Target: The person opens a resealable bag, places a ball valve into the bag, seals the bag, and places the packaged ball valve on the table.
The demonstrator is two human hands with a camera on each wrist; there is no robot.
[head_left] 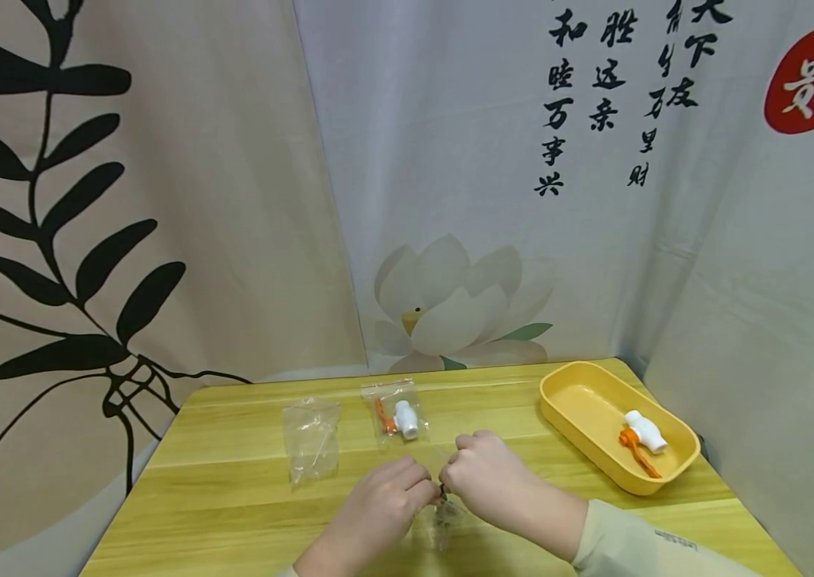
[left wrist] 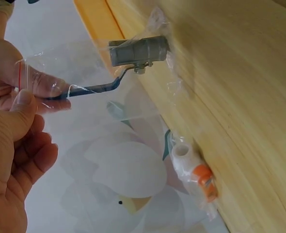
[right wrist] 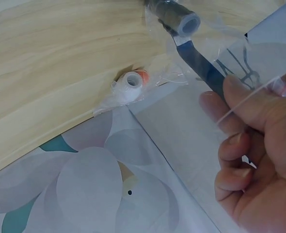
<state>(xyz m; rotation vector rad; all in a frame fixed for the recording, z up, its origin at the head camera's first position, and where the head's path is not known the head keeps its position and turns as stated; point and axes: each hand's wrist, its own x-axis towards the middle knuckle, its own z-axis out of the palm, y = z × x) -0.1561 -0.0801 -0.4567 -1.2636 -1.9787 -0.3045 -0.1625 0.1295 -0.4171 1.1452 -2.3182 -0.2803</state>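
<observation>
A metal ball valve (left wrist: 138, 51) with a dark blue lever handle (right wrist: 201, 63) hangs inside a clear zip bag (left wrist: 148, 99), low over the table. My right hand (head_left: 489, 481) pinches the end of the lever between thumb and fingers; the bag's rim crosses those fingers in the right wrist view. With thumb and forefinger, my left hand (head_left: 388, 501) grips the bag's edge by its red seal line, right beside the right hand. In the head view the hands partly hide the valve and bag.
Beyond the hands lies a bagged white plastic valve (head_left: 405, 421) with an orange handle. Left of it is an empty clear bag (head_left: 312, 441). A yellow tray (head_left: 573, 385) at the right holds an unbagged white-and-orange valve (head_left: 645, 433). Printed curtains (head_left: 450, 160) hang behind the wooden table (head_left: 234, 481).
</observation>
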